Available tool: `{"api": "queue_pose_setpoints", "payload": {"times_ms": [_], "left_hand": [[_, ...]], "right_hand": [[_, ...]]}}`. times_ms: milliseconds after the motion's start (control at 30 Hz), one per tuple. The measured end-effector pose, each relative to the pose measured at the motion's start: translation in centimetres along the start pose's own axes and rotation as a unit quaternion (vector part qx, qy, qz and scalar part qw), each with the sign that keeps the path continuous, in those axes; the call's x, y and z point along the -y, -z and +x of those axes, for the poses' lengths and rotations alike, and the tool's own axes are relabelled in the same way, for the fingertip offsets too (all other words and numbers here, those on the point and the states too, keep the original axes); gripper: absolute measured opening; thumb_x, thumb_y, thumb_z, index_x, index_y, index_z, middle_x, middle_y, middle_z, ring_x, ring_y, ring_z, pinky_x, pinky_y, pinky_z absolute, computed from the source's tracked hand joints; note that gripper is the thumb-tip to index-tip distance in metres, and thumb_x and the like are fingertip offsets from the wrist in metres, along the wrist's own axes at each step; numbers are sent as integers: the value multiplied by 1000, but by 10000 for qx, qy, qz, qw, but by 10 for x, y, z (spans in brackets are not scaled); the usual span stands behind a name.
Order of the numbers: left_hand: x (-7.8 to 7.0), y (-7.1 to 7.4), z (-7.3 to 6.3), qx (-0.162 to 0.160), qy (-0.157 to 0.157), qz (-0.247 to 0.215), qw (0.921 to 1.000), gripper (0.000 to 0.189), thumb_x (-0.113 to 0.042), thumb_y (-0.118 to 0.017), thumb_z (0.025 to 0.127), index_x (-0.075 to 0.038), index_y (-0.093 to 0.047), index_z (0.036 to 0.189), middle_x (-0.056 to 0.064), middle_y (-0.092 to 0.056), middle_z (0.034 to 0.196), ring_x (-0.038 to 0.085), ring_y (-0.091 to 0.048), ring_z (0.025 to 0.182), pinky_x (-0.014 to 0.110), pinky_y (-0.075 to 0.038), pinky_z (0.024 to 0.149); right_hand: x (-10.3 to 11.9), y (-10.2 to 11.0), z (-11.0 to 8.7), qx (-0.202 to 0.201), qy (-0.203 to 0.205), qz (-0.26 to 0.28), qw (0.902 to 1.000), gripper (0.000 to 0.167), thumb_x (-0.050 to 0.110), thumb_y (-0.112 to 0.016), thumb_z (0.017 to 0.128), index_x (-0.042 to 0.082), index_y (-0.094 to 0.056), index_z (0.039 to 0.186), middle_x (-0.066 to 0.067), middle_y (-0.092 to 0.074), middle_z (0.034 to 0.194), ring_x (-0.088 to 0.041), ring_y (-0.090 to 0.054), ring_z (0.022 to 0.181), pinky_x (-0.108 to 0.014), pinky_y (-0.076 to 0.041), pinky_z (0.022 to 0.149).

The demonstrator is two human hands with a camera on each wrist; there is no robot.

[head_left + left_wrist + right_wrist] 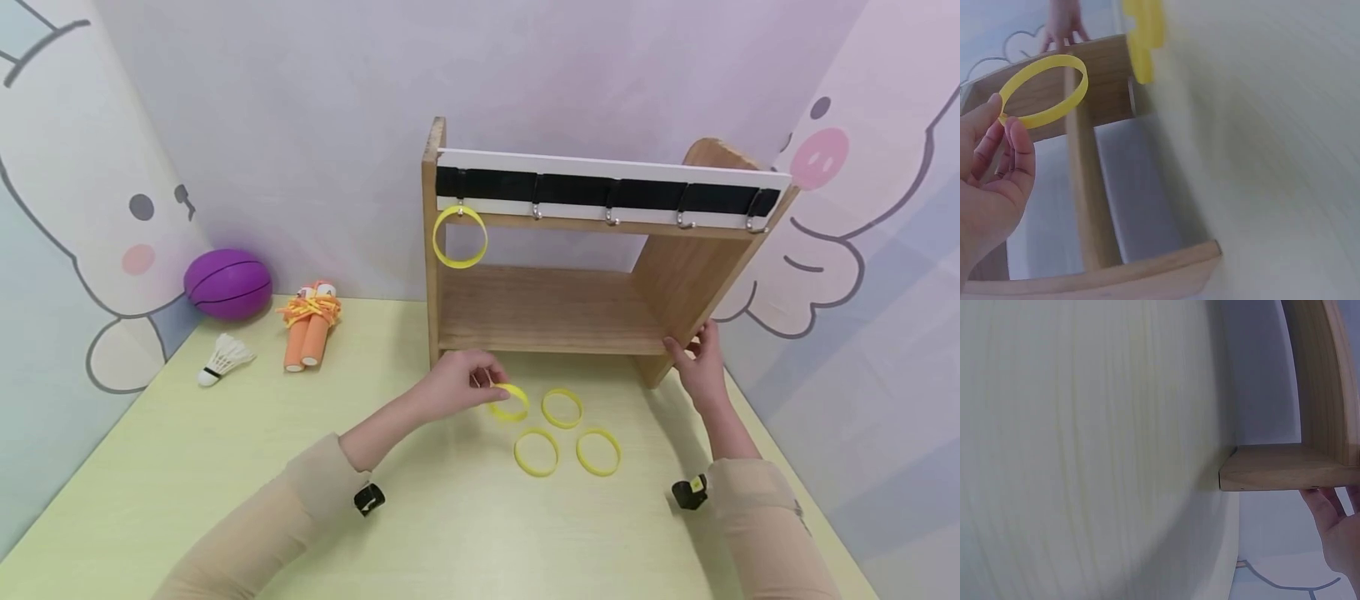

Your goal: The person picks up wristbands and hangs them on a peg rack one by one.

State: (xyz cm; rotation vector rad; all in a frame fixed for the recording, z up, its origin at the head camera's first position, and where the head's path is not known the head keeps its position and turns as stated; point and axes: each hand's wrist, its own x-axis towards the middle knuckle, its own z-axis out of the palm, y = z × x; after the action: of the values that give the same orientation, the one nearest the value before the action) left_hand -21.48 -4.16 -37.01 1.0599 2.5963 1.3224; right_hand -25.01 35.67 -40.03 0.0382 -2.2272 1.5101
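My left hand (465, 383) pinches a yellow wristband (527, 407) between thumb and fingers. In the left wrist view that wristband (1054, 114) is held by one edge. Beside it in the head view, three more yellow wristbands (562, 426) lie on the table. Another yellow wristband (460, 265) hangs from the leftmost hook of a wooden rack (555, 308). My right hand (703, 367) holds the rack's right side panel low down, thumb at the front edge and fingers against the outer side. In the right wrist view these fingers (1322, 506) touch the panel.
Several metal hooks (612, 218) line the rack's white and black front strip (573, 190). At the left stand a purple ball (228, 285), a shuttlecock (225, 358) and an orange figure (307, 329) with fringe. Printed walls enclose the table (450, 533) at the back and sides.
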Motion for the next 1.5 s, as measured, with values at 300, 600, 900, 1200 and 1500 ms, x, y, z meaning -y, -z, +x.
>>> {"api": "queue_pose_setpoints", "payload": {"times_ms": [300,600,900,1200,1500], "left_hand": [[-36,14,0,-478,220,-1123,9923,12,-15,-72,84,-10,-65,92,2,-65,80,16,-61,66,28,-55,57],[-65,30,10,-1415,-159,-2089,9675,16,-13,-70,85,-5,-62,95,9,-63,84,24,-62,71,33,-56,61],[-91,40,26,-2156,-324,-3498,9111,16,-4,-65,87,3,-56,98,11,-63,84,23,-65,74,35,-58,73],[-104,44,44,-3073,-830,-3857,8660,16,-7,-63,89,2,-55,99,12,-63,88,18,-66,76,34,-57,79],[-99,37,53,-3421,-620,-3734,8600,22,-13,-65,89,2,-55,101,15,-64,89,19,-68,78,32,-56,82]], "right_hand": [[-19,1,6,-84,-24,-234,9997,54,10,-59,92,16,-31,138,-1,-43,124,-8,-48,87,-14,-52,60],[-19,2,6,-102,27,-274,9996,57,10,-60,91,15,-30,140,-5,-43,126,-7,-49,87,-13,-51,59],[-20,3,4,-154,70,-334,9993,53,12,-60,91,15,-33,137,-1,-45,121,-8,-49,85,-13,-51,59],[-18,2,6,-122,103,-355,9992,56,12,-60,92,16,-31,140,-6,-44,124,-7,-49,87,-12,-50,61],[-18,1,5,-134,101,-325,9993,55,12,-59,92,15,-31,139,-5,-44,124,-7,-49,86,-12,-51,60]]}}
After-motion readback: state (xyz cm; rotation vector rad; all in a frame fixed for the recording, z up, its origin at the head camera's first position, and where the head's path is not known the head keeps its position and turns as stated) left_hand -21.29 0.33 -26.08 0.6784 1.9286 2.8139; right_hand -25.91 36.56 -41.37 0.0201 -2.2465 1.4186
